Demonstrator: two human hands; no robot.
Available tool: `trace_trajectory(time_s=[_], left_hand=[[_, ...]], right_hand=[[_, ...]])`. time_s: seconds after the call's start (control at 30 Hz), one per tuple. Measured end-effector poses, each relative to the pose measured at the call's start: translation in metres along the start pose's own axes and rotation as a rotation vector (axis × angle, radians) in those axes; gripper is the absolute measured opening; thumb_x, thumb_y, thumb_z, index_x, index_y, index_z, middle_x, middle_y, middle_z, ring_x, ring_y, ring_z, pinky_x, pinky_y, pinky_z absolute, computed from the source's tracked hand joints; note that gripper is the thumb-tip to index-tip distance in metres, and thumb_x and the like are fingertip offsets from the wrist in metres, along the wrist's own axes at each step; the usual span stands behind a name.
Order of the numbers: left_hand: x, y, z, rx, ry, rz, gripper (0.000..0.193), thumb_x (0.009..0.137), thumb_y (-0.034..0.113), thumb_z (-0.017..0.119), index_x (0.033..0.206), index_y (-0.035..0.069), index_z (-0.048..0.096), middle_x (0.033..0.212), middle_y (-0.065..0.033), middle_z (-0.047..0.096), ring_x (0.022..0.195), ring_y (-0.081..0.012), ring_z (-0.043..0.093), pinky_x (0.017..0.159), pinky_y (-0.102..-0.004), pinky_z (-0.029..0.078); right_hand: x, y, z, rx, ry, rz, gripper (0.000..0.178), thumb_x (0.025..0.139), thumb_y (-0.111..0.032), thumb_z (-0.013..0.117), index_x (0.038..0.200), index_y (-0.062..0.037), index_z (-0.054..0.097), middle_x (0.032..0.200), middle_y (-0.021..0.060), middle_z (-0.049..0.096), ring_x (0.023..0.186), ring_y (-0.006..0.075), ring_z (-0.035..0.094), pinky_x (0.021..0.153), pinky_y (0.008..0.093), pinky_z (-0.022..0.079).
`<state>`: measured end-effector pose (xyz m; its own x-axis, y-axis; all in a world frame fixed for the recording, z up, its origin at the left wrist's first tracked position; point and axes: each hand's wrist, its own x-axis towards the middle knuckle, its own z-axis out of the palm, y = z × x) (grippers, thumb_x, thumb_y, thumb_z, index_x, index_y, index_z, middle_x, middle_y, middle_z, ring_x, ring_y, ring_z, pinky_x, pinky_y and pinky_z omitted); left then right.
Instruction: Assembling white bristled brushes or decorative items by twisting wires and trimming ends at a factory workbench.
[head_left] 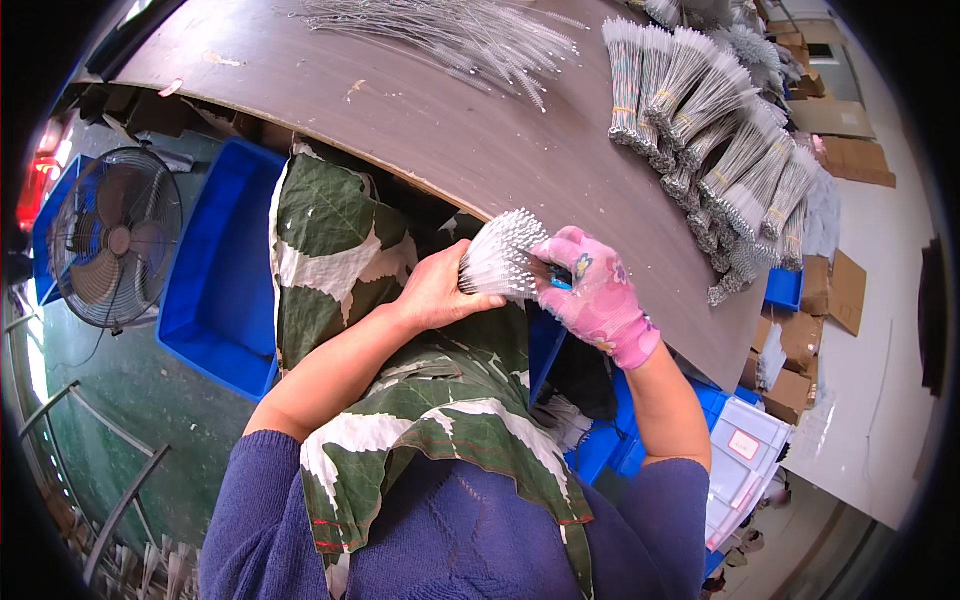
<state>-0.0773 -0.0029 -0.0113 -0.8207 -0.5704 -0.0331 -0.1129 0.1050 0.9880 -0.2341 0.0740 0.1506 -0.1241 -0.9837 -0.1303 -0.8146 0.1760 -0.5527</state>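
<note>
My bare left hand (440,288) is closed round a bundle of thin wire brushes (497,255), with their white bristle tips facing up. In a pink flowered glove, my right hand (592,290) is at the right side of that bundle. Its fingers are closed on a small tool with a blue part (561,278); most of it is hidden, so I cannot tell its kind. Both hands are over my lap, just off the near edge of the brown table (480,150).
Loose wire brushes (450,40) lie at the table's far side. Several banded brush bundles (690,90) are piled at its right end. A blue bin (225,270) and a fan (118,240) stand on the left. Cardboard boxes (850,160) and a white crate (742,465) are on the right.
</note>
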Motion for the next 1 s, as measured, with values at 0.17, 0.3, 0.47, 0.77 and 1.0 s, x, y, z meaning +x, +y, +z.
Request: trace_trajectory(time_s=[0.17,0.3,0.47,0.77,1.0], left_hand=[[0.004,-0.013,0.005,-0.164,-0.008,0.022,0.069,0.072,0.051,0.068,0.112,-0.003,0.05,0.1,-0.0201,0.061,0.096,-0.0317,0.06,0.084,-0.0388,0.046],[0.005,-0.011,0.002,-0.412,-0.137,-0.093,0.072,0.076,0.051,0.065,0.118,-0.005,0.048,0.108,-0.0184,0.06,0.102,-0.0253,0.057,0.09,-0.0361,0.042],[0.004,-0.015,0.002,-0.393,-0.145,-0.072,0.076,0.076,0.053,0.063,0.122,-0.005,0.046,0.114,-0.0183,0.058,0.107,-0.0243,0.055,0.095,-0.035,0.039],[0.005,-0.013,0.0,-0.447,-0.158,-0.059,0.077,0.078,0.051,0.063,0.127,-0.006,0.044,0.119,-0.0168,0.057,0.111,-0.0224,0.053,0.099,-0.0337,0.037],[0.008,-0.005,-0.001,-0.525,-0.217,-0.066,0.076,0.077,0.048,0.066,0.127,-0.005,0.043,0.12,-0.0173,0.056,0.112,-0.0225,0.052,0.099,-0.0333,0.037]], right_hand=[[-0.003,0.015,0.014,0.206,0.06,0.046,0.022,0.072,0.0,0.066,0.093,0.002,0.061,0.083,0.0096,0.056,0.078,0.0207,0.058,0.073,0.0292,0.046],[-0.002,0.016,0.019,0.283,0.1,0.034,0.015,0.078,-0.003,0.064,0.091,0.0024,0.061,0.083,0.0084,0.055,0.078,0.0175,0.056,0.073,0.0273,0.045],[0.003,0.022,0.007,0.332,-0.087,0.138,0.013,0.086,-0.008,0.06,0.092,0.0028,0.062,0.084,0.0042,0.055,0.078,0.0128,0.053,0.072,0.0264,0.043],[-0.006,0.042,0.005,0.755,0.105,0.498,0.027,0.084,-0.011,0.065,0.109,-0.0027,0.062,0.1,0.0029,0.06,0.065,0.006,0.051,0.062,0.0214,0.044],[-0.041,0.045,0.034,1.051,0.025,0.364,0.096,0.063,0.002,0.08,0.143,-0.0083,0.028,0.131,0.0122,0.044,0.079,0.0127,0.06,0.068,0.0245,0.051]])
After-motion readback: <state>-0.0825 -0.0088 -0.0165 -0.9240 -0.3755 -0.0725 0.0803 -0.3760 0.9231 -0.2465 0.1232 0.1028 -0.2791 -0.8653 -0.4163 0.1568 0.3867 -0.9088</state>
